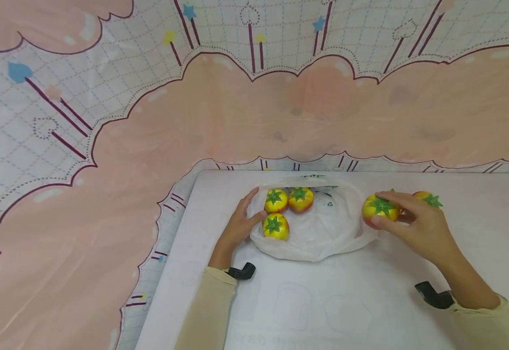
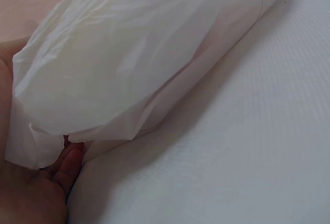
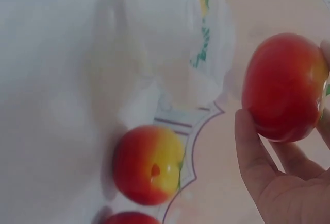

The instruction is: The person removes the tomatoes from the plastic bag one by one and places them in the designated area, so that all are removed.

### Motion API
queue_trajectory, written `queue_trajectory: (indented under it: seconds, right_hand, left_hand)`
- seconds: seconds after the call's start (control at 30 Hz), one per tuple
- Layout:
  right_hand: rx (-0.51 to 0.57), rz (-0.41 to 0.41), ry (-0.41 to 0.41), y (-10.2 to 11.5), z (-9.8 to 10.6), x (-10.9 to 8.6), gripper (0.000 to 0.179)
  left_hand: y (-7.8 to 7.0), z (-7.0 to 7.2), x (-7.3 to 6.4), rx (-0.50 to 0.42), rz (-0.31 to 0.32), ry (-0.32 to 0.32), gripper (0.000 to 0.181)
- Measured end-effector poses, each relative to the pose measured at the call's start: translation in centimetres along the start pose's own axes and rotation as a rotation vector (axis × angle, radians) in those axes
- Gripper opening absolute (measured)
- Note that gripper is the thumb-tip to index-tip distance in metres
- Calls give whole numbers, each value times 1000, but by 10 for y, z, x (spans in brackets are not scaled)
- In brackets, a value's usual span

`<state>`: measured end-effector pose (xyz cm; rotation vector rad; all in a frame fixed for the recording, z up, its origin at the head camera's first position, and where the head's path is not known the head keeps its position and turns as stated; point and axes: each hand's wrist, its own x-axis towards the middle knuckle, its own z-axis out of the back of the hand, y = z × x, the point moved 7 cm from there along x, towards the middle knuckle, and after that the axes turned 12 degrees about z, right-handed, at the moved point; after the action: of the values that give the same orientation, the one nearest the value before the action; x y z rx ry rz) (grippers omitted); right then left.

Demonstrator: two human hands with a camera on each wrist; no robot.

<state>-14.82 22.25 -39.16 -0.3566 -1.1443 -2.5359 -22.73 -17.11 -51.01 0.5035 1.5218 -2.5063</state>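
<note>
My right hand [image 1: 420, 223] grips a glossy yellow-and-red tomato [image 1: 379, 210] with a green star-shaped top. Thumb and fingers lie around its sides, just right of a white plastic bag [image 1: 315, 253]. From the right wrist view, the held tomato [image 3: 283, 87] shows its red underside, raised off the table. At the bag's left rim, my left hand [image 1: 238, 228] holds the plastic between thumb and fingers. In the left wrist view, the bag [image 2: 118, 64] covers much of that hand. Inside the open bag sit three similar tomatoes [image 1: 276, 226], grouped on the left.
Beyond my right hand lies another tomato [image 1: 427, 198], partly hidden. The right wrist view shows two tomatoes on the table, one [image 3: 149, 165] whole and one [image 3: 131, 219] cut off by the frame. Behind the white table [image 1: 307, 311] hangs a patterned cloth [image 1: 280, 116].
</note>
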Motion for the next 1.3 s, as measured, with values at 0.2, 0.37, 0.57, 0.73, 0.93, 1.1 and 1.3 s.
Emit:
queue_trajectory:
  seconds: [0.2, 0.37, 0.57, 0.73, 0.93, 1.1, 1.3]
  right_hand:
    - [-1, -7, -27, -10, 9, -7, 56]
    - [-25, 7, -47, -17, 17, -11, 54]
    - [-62, -50, -41, -26, 27, -17, 53]
    - [-69, -52, -73, -30, 38, -21, 54]
    - [-122, -109, -91, -42, 48, -25, 56]
    - [-163, -173, -100, -54, 57, -26, 57]
    - [-179, -248, -97, -65, 65, -27, 59]
  left_hand:
    - [-1, 0, 0, 3, 0, 6, 71]
    - [0, 1, 1, -2, -1, 6, 71]
    - [0, 0, 1, 4, -4, 2, 71]
    - [0, 0, 1, -2, -2, 0, 71]
    - [-1, -1, 1, -12, -7, 4, 71]
    - [-2, 0, 1, -18, -4, 3, 70]
    - [-3, -1, 1, -25, 3, 2, 70]
